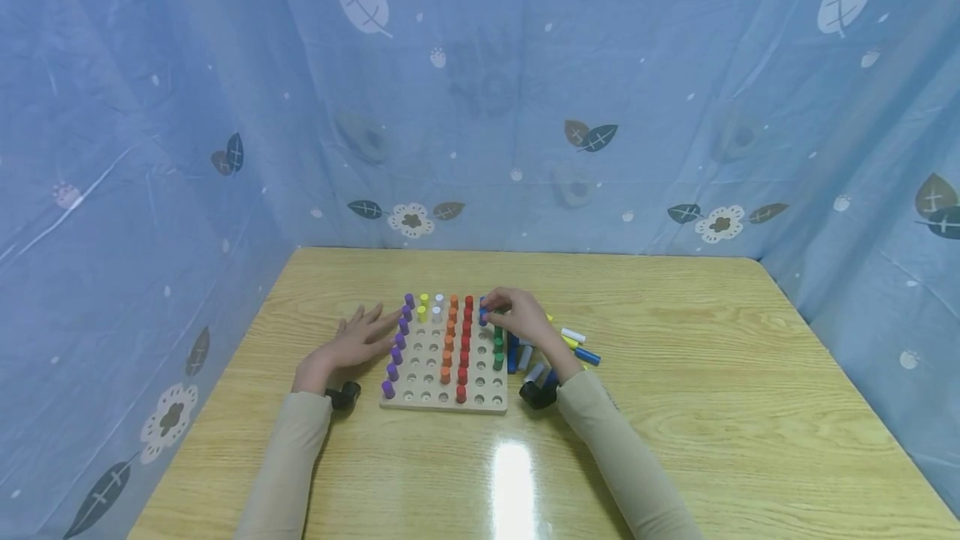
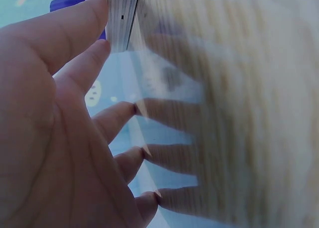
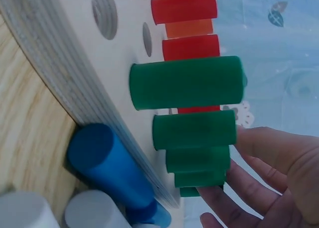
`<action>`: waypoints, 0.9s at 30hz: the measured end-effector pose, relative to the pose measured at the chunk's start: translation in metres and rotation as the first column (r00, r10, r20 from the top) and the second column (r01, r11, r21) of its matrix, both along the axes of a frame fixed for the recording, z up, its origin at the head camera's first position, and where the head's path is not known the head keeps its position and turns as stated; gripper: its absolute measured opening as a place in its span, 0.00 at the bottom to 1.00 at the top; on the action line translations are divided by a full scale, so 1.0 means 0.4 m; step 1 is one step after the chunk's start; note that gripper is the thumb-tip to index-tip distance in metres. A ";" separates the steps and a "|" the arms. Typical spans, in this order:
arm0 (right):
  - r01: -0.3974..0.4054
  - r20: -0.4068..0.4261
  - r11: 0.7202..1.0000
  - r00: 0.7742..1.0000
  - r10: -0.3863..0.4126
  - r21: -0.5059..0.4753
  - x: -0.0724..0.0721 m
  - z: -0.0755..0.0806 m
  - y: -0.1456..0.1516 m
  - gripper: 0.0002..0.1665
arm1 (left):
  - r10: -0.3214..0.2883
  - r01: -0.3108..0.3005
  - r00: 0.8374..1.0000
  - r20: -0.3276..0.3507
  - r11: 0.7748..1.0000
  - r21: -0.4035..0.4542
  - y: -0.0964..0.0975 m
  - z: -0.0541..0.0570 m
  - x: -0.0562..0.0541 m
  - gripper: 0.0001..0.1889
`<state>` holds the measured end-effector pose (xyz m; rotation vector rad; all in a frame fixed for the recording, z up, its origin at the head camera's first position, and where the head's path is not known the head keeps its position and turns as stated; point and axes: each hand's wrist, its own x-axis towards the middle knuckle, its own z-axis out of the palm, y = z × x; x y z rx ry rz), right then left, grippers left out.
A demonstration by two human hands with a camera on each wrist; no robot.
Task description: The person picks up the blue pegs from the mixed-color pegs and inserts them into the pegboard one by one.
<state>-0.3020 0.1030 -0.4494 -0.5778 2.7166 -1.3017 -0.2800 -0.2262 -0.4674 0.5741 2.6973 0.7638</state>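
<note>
Left of centre in the head view, the left hand (image 1: 354,342) lies with fingers spread and nearly straight, gripping nothing, its fingertips at the edge of a pale wooden pegboard (image 1: 444,407) at lower centre. Across the board stand columns of purple (image 1: 396,355), yellow, white, orange and red cylindrical pegs; near its upper right corner the right hand (image 1: 527,319), fingers bent, pinches a blue cylindrical peg (image 1: 483,318) beside green cylindrical pegs (image 1: 498,346). Right of centre lie loose blue, yellow and white cylinders (image 1: 588,356).
</note>
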 end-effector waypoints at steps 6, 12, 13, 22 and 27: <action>0.020 -0.017 1.000 1.000 -0.020 -0.007 0.010 0.015 0.013 0.13 | -0.004 0.004 1.000 -0.011 1.000 -0.010 -0.003 -0.005 -0.002 0.32; 0.050 -0.026 0.999 0.998 -0.050 -0.009 0.015 0.022 0.034 0.12 | -0.006 0.006 1.000 -0.018 1.000 -0.023 -0.002 -0.009 -0.001 0.32; 0.056 -0.029 0.998 0.998 -0.056 -0.008 0.015 0.022 0.039 0.11 | -0.004 0.004 1.000 -0.017 1.000 -0.022 -0.002 -0.009 -0.001 0.32; 0.085 -0.042 0.996 0.996 -0.083 0.041 0.020 0.014 0.082 0.12 | 0.002 -0.002 1.000 -0.018 1.000 -0.021 0.004 -0.004 0.007 0.32; 0.047 -0.028 0.996 0.999 -0.045 0.077 0.023 0.009 0.104 0.13 | 0.007 -0.007 1.000 -0.011 1.000 -0.023 0.003 -0.005 0.007 0.32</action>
